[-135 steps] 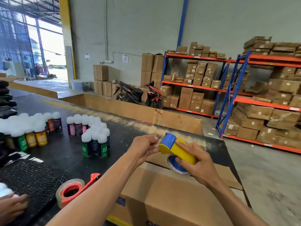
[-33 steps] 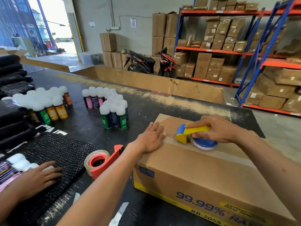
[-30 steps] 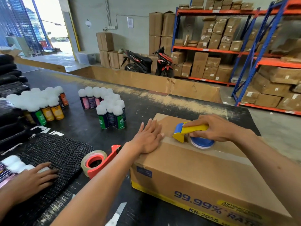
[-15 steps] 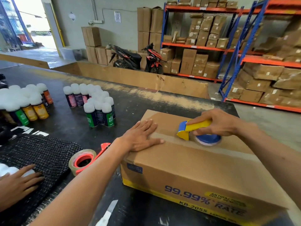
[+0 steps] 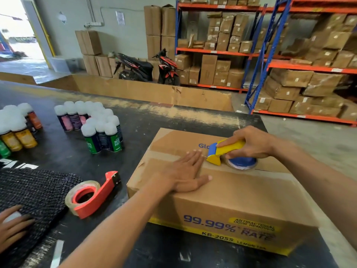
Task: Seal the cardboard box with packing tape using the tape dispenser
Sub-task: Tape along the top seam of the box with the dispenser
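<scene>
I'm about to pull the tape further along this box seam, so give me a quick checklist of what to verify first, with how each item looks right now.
1. Left hand pressing flat on the cardboard box: ok.
2. Right hand gripping the yellow and blue tape dispenser: ok.
3. Dispenser roll sitting on the box's centre seam: ok.
4. Tape laid down behind the dispenser toward the box's left edge: ok.
5. Left fingertips clear of the dispenser's front edge: not ok, almost touching.
6. Tape left on the roll: cannot tell.
</scene>
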Motion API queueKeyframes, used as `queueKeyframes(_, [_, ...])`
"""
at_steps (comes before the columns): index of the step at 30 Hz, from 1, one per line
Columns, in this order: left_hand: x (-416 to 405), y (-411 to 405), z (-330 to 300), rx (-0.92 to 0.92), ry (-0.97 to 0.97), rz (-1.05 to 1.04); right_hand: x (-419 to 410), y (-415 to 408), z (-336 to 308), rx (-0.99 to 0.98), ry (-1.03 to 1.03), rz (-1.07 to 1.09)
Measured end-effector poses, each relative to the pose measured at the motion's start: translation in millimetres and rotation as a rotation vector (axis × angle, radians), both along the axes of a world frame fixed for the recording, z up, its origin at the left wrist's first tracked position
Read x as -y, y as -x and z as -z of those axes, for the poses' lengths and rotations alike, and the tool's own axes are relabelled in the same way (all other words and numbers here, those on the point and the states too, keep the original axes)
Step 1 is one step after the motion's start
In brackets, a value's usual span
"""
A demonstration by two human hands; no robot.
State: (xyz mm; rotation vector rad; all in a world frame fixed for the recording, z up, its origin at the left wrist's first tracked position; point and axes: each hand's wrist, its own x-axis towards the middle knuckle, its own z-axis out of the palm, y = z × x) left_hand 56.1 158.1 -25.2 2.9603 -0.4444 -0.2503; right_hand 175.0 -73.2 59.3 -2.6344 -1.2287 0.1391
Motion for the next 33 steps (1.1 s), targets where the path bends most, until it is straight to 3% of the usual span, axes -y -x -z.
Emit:
queueKeyframes(13, [11.0,-6.3,11.1,0.029,-0.013,0.025,11.2,6.8,-10.7,-0.077,0.095,0.003])
queueKeyframes(19, [9.2,-7.2,7.7,0.02,-0.009,0.024,90.9,14.2,-18.6,-0.134,0.105,0.174])
queueKeyframes(23, [45.5,-8.1,-7.2,0.039,-0.076,-0.035,97.7,16.5,-13.8,-0.111,0.081,0.189])
queueKeyframes(28, [85.2,-8.2,2.1,-0.028,0.012,-0.033,93.3,16.4,-15.9,-0.082,0.124,0.2])
queueKeyframes(33, [104.6,-12.0,-8.0,-0.064,-0.07,-0.088,90.5,15.7,-10.6,-0.063,0.083,0.197])
